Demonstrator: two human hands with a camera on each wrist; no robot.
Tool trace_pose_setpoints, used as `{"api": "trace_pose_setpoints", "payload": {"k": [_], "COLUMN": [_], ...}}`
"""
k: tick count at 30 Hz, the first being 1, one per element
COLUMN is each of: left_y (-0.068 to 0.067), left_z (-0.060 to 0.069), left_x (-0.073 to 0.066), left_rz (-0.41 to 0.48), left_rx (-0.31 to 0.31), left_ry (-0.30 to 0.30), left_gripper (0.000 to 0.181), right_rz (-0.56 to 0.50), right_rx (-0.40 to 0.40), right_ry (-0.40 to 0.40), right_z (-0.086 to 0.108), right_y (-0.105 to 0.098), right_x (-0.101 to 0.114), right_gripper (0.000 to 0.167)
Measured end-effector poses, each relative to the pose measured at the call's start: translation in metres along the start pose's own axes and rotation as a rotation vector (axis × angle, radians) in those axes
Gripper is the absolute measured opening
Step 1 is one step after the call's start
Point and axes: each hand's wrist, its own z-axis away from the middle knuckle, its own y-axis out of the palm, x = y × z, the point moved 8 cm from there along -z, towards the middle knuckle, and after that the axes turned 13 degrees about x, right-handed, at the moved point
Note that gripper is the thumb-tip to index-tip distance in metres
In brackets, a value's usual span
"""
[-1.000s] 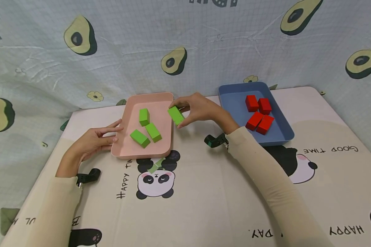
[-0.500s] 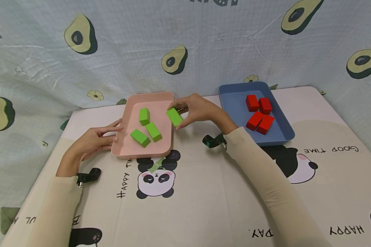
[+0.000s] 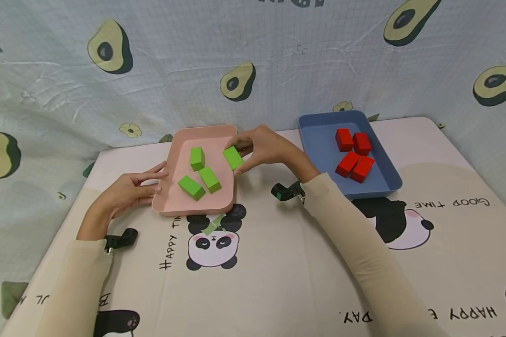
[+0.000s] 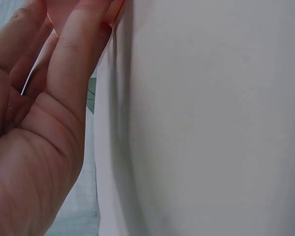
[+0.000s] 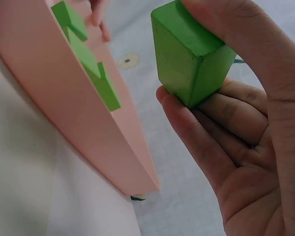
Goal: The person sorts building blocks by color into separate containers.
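Observation:
My right hand (image 3: 267, 146) pinches a green block (image 3: 233, 158) between thumb and fingers, over the right side of the pink tray (image 3: 208, 141). In the right wrist view the held block (image 5: 179, 59) is tilted and apart from the tray wall (image 5: 96, 132). Three more green blocks (image 3: 210, 179) lie inside this tray. My left hand (image 3: 126, 194) has its fairly straight fingers against the tray's left rim; in the left wrist view the hand (image 4: 44, 123) reaches up to the pink edge, and the fingertips are cut off.
A blue tray (image 3: 316, 140) with several red blocks (image 3: 347, 164) stands to the right, partly behind the right forearm. The table cover (image 3: 278, 271) has printed pandas and lettering. A curtain (image 3: 173, 51) with avocado prints hangs behind the table.
My right hand has moved left with the green block, from beside the pink tray's right rim to over its inside. The left hand and both trays stay in place.

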Motion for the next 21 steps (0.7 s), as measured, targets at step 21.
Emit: {"api": "trace_pose_setpoints", "payload": {"k": [21], "left_y": [-0.0005], "left_z": [0.0003], "left_x": [-0.0008], "left_rz": [-0.008], "left_rx": [-0.016], "left_ry": [-0.03], "left_gripper": [0.059], "right_rz": [0.065], "right_rx": [-0.014], "right_ry": [-0.019], "right_z": [-0.0056], "right_y": [0.0009], "right_x": [0.0053], "right_gripper": [0.064]}}
